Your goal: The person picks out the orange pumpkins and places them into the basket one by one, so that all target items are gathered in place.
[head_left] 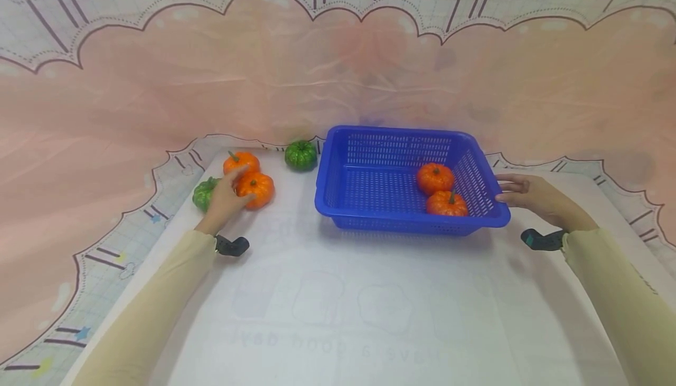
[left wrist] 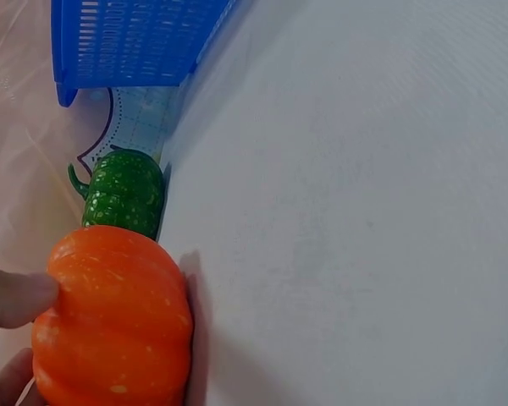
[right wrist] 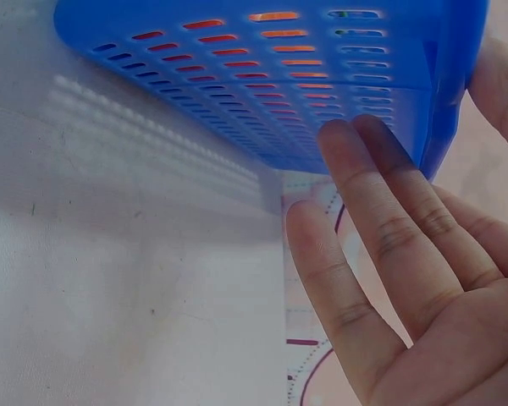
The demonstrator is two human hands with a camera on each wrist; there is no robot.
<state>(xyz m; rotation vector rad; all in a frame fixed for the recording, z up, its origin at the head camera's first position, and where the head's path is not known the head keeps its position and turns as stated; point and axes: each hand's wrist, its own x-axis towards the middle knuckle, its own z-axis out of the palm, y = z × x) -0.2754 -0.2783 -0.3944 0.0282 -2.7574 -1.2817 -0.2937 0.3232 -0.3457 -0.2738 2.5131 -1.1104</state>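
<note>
My left hand (head_left: 224, 198) reaches round an orange pumpkin (head_left: 256, 190), its thumb and fingers against the sides. In the left wrist view, the same orange pumpkin (left wrist: 114, 321) fills the lower left. Just behind it is another orange pumpkin (head_left: 241, 163), and a green pumpkin (head_left: 205, 194) lies partly hidden beside the hand. My right hand (head_left: 538, 197) touches the right rim of a blue plastic basket (head_left: 391, 222) with nearly straight fingers (right wrist: 381, 228). Inside the basket, at its right, lie two orange pumpkins, one at the back (head_left: 435, 179) and one in front (head_left: 446, 203).
A dark green pumpkin (head_left: 301, 156) stands left of the basket, near the table's back edge. The white table (head_left: 338, 315) bears faint printed drawings. A pink patterned cloth (head_left: 296, 69) hangs behind it. Each wrist wears a black camera mount (head_left: 232, 246).
</note>
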